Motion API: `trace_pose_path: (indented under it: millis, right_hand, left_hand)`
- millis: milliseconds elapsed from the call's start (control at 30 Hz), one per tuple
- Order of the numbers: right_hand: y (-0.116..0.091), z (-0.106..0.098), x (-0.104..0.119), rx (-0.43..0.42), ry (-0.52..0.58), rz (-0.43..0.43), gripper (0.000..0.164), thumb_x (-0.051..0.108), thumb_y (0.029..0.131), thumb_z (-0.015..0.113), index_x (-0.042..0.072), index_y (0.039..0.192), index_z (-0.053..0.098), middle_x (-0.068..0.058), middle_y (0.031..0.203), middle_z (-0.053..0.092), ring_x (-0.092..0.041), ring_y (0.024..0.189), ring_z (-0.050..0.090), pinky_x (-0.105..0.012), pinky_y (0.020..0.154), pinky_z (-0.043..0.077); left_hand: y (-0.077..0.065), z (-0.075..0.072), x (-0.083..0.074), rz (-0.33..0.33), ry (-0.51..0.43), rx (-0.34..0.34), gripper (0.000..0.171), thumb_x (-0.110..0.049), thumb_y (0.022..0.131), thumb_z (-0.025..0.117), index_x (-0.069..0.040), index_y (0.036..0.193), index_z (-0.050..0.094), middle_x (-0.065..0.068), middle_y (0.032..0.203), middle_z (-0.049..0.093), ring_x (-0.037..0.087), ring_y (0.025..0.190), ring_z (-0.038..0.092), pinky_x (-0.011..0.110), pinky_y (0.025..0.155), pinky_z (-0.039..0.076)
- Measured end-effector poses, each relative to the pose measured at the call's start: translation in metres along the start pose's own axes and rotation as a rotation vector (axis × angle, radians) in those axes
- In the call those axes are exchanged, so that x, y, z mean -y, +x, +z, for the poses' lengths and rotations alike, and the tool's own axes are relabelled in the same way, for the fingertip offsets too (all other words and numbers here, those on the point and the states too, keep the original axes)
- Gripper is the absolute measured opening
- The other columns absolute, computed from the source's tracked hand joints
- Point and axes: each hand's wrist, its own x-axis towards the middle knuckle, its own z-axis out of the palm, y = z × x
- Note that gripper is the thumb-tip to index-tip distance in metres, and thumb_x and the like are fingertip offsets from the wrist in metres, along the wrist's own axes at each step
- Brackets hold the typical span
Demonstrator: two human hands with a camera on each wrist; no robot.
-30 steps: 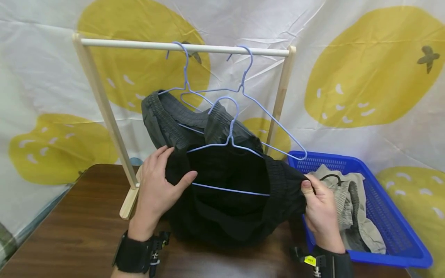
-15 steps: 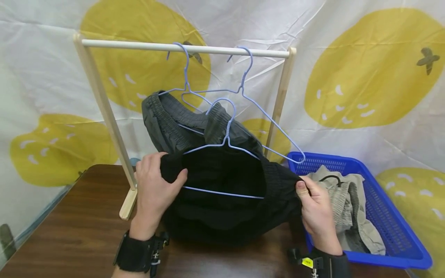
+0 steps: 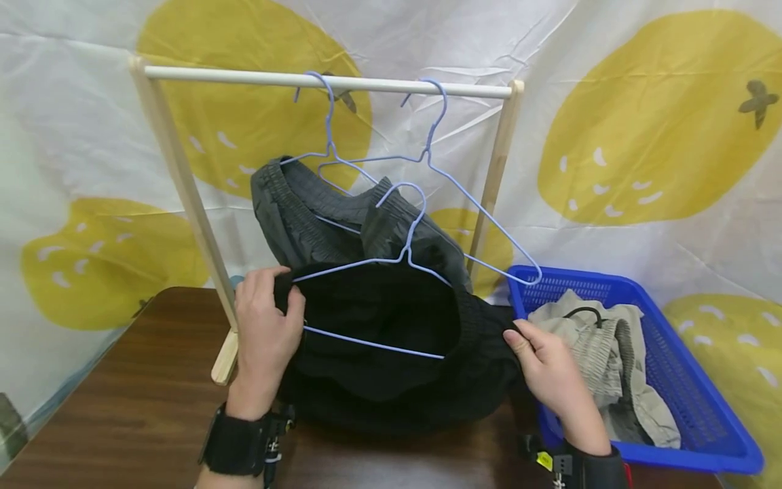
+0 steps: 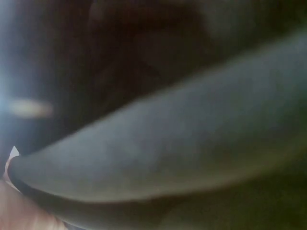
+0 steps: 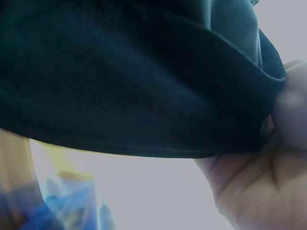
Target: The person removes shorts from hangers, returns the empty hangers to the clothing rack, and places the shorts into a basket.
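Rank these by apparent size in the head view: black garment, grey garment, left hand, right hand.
1. Black elastic-waisted garment
2. Grey elastic-waisted garment, partly hidden
3. Left hand and right hand: too alike to rank

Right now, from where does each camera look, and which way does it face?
Head: worn on the head, facing forward and down at the black garment, rack and blue basket; the left hand and right hand show.
Left wrist: worn on that wrist, facing blurred dark cloth close up; a little skin shows at lower left.
Right wrist: worn on that wrist, facing the black garment close up; part of the right hand shows at the right edge.
Shared: head and right wrist views both show the right hand holding the black garment.
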Motion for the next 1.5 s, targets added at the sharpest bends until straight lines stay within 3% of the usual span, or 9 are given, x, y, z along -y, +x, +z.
trace_pose_path:
  millis: [167,367,567,700,867,1033,1200,1367,1500]
  right_hand:
    - [0.0,0.004,-0.003,-0.014,-0.149,-0.023,0.034,0.009,0.103,0.062,0.014,0.073,0.046,0.009,0.064,0.027,-0.01,0.06,0.037,-0.029,0.057,0.032]
    - [0.001,0.005,-0.003,-0.091,-0.239,-0.008,0.032,0.003,0.1,0.065,0.011,0.073,0.048,0.002,0.059,0.036,-0.019,0.056,0.045,-0.037,0.055,0.036]
    - [0.001,0.003,-0.001,-0.144,-0.23,0.095,0.025,0.002,0.1,0.063,0.007,0.076,0.055,-0.007,0.065,0.054,-0.032,0.065,0.059,-0.047,0.06,0.043]
    - [0.002,-0.001,0.003,-0.145,-0.199,0.157,0.017,0.005,0.102,0.062,0.005,0.085,0.065,-0.014,0.077,0.068,-0.04,0.079,0.069,-0.056,0.068,0.048]
    - [0.001,-0.002,0.005,-0.153,-0.156,0.21,0.013,0.006,0.102,0.063,0.004,0.092,0.071,-0.017,0.087,0.073,-0.044,0.088,0.07,-0.06,0.075,0.05]
    - [-0.001,-0.001,0.004,-0.163,-0.127,0.215,0.011,0.005,0.101,0.065,0.004,0.095,0.074,-0.017,0.093,0.075,-0.04,0.092,0.07,-0.057,0.078,0.05]
    - [-0.002,0.0,0.002,-0.189,-0.139,0.174,0.012,0.002,0.098,0.068,0.007,0.087,0.071,-0.009,0.08,0.069,-0.027,0.077,0.064,-0.044,0.068,0.048]
    - [-0.001,0.001,0.0,-0.231,-0.139,0.152,0.009,0.0,0.095,0.07,0.006,0.089,0.074,-0.01,0.082,0.073,-0.025,0.077,0.065,-0.033,0.068,0.047]
    - [-0.001,0.001,0.001,-0.252,-0.123,0.133,0.009,-0.001,0.094,0.07,0.005,0.089,0.074,-0.011,0.082,0.073,-0.02,0.076,0.065,-0.022,0.069,0.044]
  left_hand:
    - [0.001,0.0,-0.001,0.014,-0.023,-0.016,0.013,0.006,0.091,0.058,0.009,0.1,0.067,0.026,0.096,0.063,0.045,0.091,0.056,0.054,0.078,0.041]
    - [0.003,-0.001,-0.002,0.029,-0.075,0.076,0.009,0.007,0.096,0.059,0.008,0.102,0.066,0.023,0.094,0.062,0.039,0.09,0.06,0.051,0.077,0.046]
    - [0.008,-0.01,-0.003,0.037,-0.14,0.133,0.013,0.005,0.101,0.057,0.007,0.107,0.068,0.021,0.099,0.067,0.034,0.089,0.065,0.042,0.077,0.049]
    - [0.01,-0.014,-0.004,0.023,-0.165,0.115,0.015,0.002,0.104,0.054,0.008,0.107,0.068,0.02,0.099,0.07,0.031,0.089,0.066,0.031,0.077,0.047]
    - [0.009,-0.012,-0.006,-0.009,-0.185,0.084,0.016,0.001,0.105,0.053,0.01,0.107,0.066,0.023,0.1,0.068,0.034,0.092,0.066,0.029,0.079,0.047]
    - [0.008,-0.014,-0.005,-0.128,-0.251,0.08,0.019,-0.003,0.107,0.051,0.011,0.109,0.065,0.024,0.105,0.068,0.021,0.093,0.063,0.02,0.08,0.045]
    - [0.009,-0.018,-0.003,-0.289,-0.323,0.097,0.023,-0.009,0.108,0.051,0.009,0.112,0.066,0.021,0.109,0.069,0.003,0.091,0.059,0.017,0.078,0.045]
    - [0.013,-0.018,-0.004,-0.393,-0.44,0.085,0.024,-0.007,0.108,0.051,0.012,0.111,0.065,0.01,0.104,0.068,0.003,0.088,0.061,0.016,0.075,0.05]
    - [0.014,-0.016,-0.003,-0.487,-0.593,0.066,0.02,-0.005,0.108,0.05,0.005,0.105,0.068,0.002,0.101,0.064,0.008,0.086,0.062,0.018,0.072,0.053]
